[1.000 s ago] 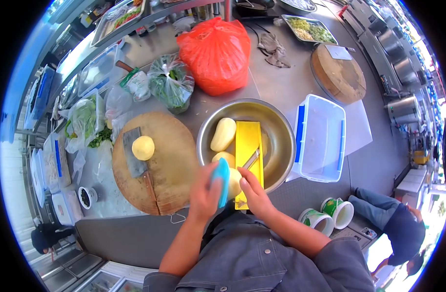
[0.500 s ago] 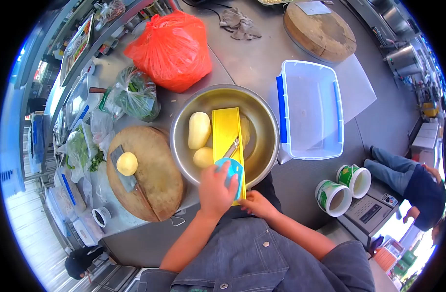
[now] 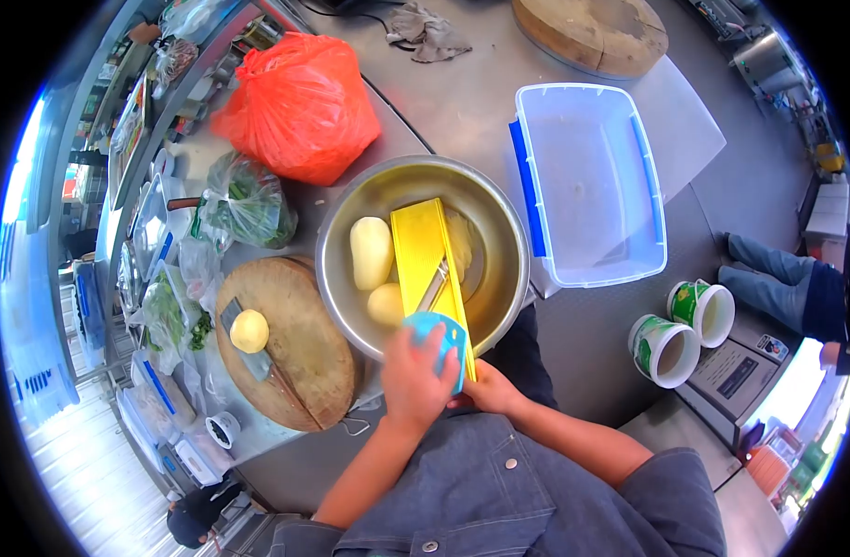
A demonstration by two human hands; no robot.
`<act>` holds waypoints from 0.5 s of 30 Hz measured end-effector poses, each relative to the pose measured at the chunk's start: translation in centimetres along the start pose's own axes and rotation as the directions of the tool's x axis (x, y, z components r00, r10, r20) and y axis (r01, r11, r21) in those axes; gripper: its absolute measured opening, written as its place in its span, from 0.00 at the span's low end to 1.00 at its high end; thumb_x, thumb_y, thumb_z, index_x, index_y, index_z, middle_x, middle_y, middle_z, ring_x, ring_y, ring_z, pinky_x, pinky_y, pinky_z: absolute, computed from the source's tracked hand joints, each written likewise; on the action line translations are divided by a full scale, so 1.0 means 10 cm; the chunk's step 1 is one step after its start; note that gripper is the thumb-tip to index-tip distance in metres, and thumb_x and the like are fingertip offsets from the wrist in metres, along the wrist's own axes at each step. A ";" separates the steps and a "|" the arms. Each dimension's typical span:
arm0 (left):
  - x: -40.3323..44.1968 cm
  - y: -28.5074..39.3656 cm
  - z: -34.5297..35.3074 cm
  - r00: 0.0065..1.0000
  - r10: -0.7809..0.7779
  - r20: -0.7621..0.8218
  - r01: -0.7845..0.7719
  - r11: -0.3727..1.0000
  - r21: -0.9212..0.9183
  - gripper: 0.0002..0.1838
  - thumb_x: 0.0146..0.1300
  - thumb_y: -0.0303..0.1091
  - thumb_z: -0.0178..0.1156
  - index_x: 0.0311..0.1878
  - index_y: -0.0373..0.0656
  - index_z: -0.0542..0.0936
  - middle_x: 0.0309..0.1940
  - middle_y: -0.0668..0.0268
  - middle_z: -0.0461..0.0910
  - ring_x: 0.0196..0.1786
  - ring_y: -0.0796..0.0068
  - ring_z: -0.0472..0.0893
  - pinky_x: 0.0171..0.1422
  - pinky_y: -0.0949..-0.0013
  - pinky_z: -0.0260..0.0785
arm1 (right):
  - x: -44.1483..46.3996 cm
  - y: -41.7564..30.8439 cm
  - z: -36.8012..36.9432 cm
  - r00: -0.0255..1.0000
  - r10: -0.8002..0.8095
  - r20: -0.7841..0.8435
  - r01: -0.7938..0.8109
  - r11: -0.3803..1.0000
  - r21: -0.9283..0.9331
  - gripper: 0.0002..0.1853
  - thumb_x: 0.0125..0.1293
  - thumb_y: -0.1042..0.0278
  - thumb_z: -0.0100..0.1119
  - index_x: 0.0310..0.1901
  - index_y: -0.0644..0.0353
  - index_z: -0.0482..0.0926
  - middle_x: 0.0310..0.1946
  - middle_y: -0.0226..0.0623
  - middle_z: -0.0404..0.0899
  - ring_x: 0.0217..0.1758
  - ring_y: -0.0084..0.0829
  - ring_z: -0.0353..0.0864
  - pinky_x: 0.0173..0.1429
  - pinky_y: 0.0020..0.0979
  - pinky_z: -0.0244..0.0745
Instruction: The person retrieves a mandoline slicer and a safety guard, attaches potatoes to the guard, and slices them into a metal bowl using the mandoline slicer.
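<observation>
A yellow mandoline slicer [image 3: 419,237] with a slanted metal blade leans in a steel bowl [image 3: 330,288], its near end over the rim towards me. My left hand [image 3: 414,379], slightly blurred, is closed on a light blue hand guard [image 3: 453,345] low on the slicer, below the blade. Whatever lies under the guard is hidden. My right hand [image 3: 492,390] grips the slicer's near end, with its fingers partly hidden. Left of the slicer are a long peeled potato [image 3: 372,252] and a rounder one [image 3: 386,304]. Pale slices [image 3: 460,243] show on its right.
A round chopping board [image 3: 318,371] at left carries a cleaver [image 3: 258,364] and a peeled potato [image 3: 249,330]. Bagged greens [image 3: 248,204] and a red plastic bag [image 3: 304,111] stand behind. A clear plastic box [image 3: 592,186] is at right, near two buckets [image 3: 664,351].
The guard in my left hand has slid a little down the slicer towards me. My right hand sits closer around the slicer's end. The whole view has turned slightly.
</observation>
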State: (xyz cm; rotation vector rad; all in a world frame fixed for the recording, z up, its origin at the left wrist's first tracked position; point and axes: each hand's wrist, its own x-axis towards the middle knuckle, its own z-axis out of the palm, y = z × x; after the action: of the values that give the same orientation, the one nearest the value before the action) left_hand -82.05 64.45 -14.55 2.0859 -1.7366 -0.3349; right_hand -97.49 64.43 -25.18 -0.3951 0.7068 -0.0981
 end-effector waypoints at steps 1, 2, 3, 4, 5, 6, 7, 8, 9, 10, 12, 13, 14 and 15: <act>0.12 -0.08 0.09 0.999 -0.023 -0.040 0.025 0.999 0.043 0.20 0.60 0.39 0.68 0.55 0.45 0.83 0.49 0.49 0.75 0.50 0.48 0.77 0.52 0.52 0.73 | -0.02 -0.01 0.02 1.000 -0.009 0.014 0.008 1.000 0.014 0.16 0.78 0.67 0.50 0.61 0.65 0.69 0.49 0.44 0.82 0.46 0.35 0.88 0.48 0.31 0.87; 0.26 -0.17 0.19 0.996 -0.046 -0.082 0.054 0.995 0.086 0.19 0.60 0.38 0.67 0.54 0.45 0.83 0.49 0.50 0.75 0.50 0.48 0.77 0.53 0.52 0.73 | -0.04 -0.02 0.06 1.000 -0.004 0.016 0.004 1.000 0.022 0.16 0.78 0.67 0.50 0.61 0.65 0.69 0.49 0.44 0.82 0.46 0.35 0.88 0.48 0.31 0.87; 0.50 -0.29 0.29 0.993 -0.037 -0.114 0.048 0.994 0.101 0.19 0.61 0.39 0.67 0.54 0.45 0.84 0.48 0.50 0.75 0.49 0.47 0.76 0.53 0.52 0.73 | -0.05 -0.06 0.09 1.000 -0.026 -0.006 0.026 0.999 0.032 0.16 0.78 0.69 0.50 0.61 0.66 0.67 0.50 0.46 0.82 0.45 0.36 0.89 0.48 0.32 0.87; 0.78 -0.39 0.36 0.989 -0.025 -0.146 0.042 0.993 0.113 0.19 0.61 0.39 0.67 0.54 0.44 0.84 0.47 0.49 0.75 0.49 0.47 0.76 0.52 0.52 0.73 | -0.06 -0.06 0.12 0.998 -0.048 -0.031 0.050 0.998 0.039 0.16 0.78 0.71 0.49 0.62 0.67 0.66 0.50 0.48 0.82 0.45 0.37 0.89 0.48 0.33 0.88; 1.02 -0.44 0.40 0.992 -0.048 -0.117 0.061 0.991 0.118 0.19 0.61 0.40 0.66 0.54 0.44 0.84 0.47 0.49 0.76 0.48 0.47 0.76 0.52 0.51 0.73 | -0.06 -0.02 0.12 0.997 -0.064 -0.050 0.066 0.997 0.043 0.16 0.78 0.71 0.49 0.61 0.69 0.65 0.51 0.49 0.81 0.44 0.37 0.89 0.48 0.33 0.88; 1.16 -0.47 0.41 0.994 -0.068 -0.089 0.079 0.989 0.123 0.19 0.62 0.40 0.66 0.54 0.44 0.84 0.46 0.48 0.76 0.48 0.46 0.76 0.52 0.51 0.73 | -0.07 -0.01 0.13 0.996 -0.069 -0.051 0.071 0.996 0.046 0.16 0.78 0.71 0.49 0.61 0.69 0.65 0.51 0.49 0.81 0.44 0.37 0.89 0.48 0.33 0.88; 1.12 -0.46 0.39 0.994 -0.063 -0.089 0.074 0.990 0.123 0.19 0.62 0.40 0.66 0.54 0.44 0.84 0.46 0.48 0.76 0.48 0.46 0.76 0.52 0.51 0.73 | -0.08 -0.01 0.15 0.996 -0.062 -0.071 0.067 0.996 0.065 0.16 0.78 0.71 0.49 0.61 0.69 0.65 0.51 0.50 0.81 0.44 0.37 0.89 0.47 0.33 0.88; 0.98 -0.45 0.34 0.997 -0.056 -0.062 0.062 0.993 0.101 0.19 0.62 0.40 0.66 0.54 0.44 0.84 0.46 0.49 0.76 0.48 0.46 0.76 0.53 0.51 0.73 | -0.09 -0.03 0.16 0.995 -0.055 -0.088 0.063 0.994 0.086 0.15 0.78 0.71 0.49 0.60 0.69 0.64 0.51 0.51 0.81 0.43 0.37 0.89 0.47 0.33 0.88; 0.84 -0.41 0.29 0.999 -0.043 -0.032 0.045 0.996 0.083 0.18 0.62 0.40 0.66 0.54 0.44 0.84 0.46 0.49 0.76 0.48 0.46 0.77 0.53 0.51 0.73 | -0.09 -0.07 0.14 0.994 -0.064 -0.085 0.072 0.993 0.093 0.15 0.78 0.71 0.49 0.60 0.69 0.64 0.51 0.51 0.81 0.43 0.37 0.89 0.47 0.33 0.88; 0.59 -0.32 0.21 0.999 -0.020 -0.030 0.023 0.994 0.104 0.18 0.62 0.40 0.66 0.53 0.44 0.84 0.46 0.48 0.76 0.47 0.47 0.77 0.52 0.51 0.73 | -0.10 -0.10 0.12 0.997 -0.066 -0.051 0.070 0.993 0.090 0.16 0.77 0.72 0.50 0.61 0.68 0.65 0.51 0.49 0.81 0.43 0.36 0.89 0.48 0.32 0.88; 0.25 -0.16 0.11 1.000 0.016 0.006 -0.017 0.992 0.126 0.18 0.62 0.41 0.67 0.53 0.44 0.84 0.46 0.47 0.76 0.47 0.48 0.77 0.51 0.52 0.73 | -0.09 -0.05 0.12 0.997 -0.070 -0.029 0.073 0.990 0.119 0.16 0.76 0.72 0.51 0.62 0.67 0.66 0.51 0.47 0.81 0.43 0.36 0.89 0.48 0.32 0.87; 0.18 -0.12 0.12 1.000 0.025 -0.007 -0.023 0.988 0.154 0.18 0.62 0.41 0.66 0.53 0.44 0.84 0.46 0.47 0.76 0.46 0.47 0.77 0.52 0.51 0.73 | -0.08 -0.04 0.10 0.996 -0.082 -0.020 0.084 0.992 0.095 0.16 0.76 0.73 0.51 0.61 0.67 0.65 0.50 0.47 0.81 0.43 0.36 0.89 0.48 0.32 0.87; 0.14 -0.09 0.14 0.999 0.028 -0.022 -0.024 0.983 0.180 0.18 0.62 0.41 0.66 0.53 0.44 0.84 0.46 0.46 0.76 0.46 0.47 0.77 0.52 0.50 0.73 | -0.08 -0.01 0.08 0.996 -0.089 -0.010 0.090 0.994 0.067 0.17 0.75 0.74 0.51 0.61 0.67 0.64 0.49 0.47 0.81 0.43 0.35 0.89 0.48 0.32 0.87; 0.30 -0.23 0.26 0.998 0.023 -0.056 -0.011 0.979 0.201 0.18 0.62 0.41 0.66 0.53 0.45 0.84 0.46 0.46 0.76 0.46 0.46 0.77 0.52 0.50 0.73 | -0.09 0.01 0.06 0.996 -0.085 -0.013 0.086 0.994 0.072 0.17 0.75 0.74 0.51 0.61 0.67 0.64 0.49 0.47 0.81 0.43 0.35 0.89 0.48 0.32 0.87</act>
State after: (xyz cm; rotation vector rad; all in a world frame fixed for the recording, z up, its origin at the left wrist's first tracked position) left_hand -80.51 61.42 -17.67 2.1939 -1.8191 -0.0954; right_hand -97.74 64.96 -24.25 -0.3561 0.6941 -0.2064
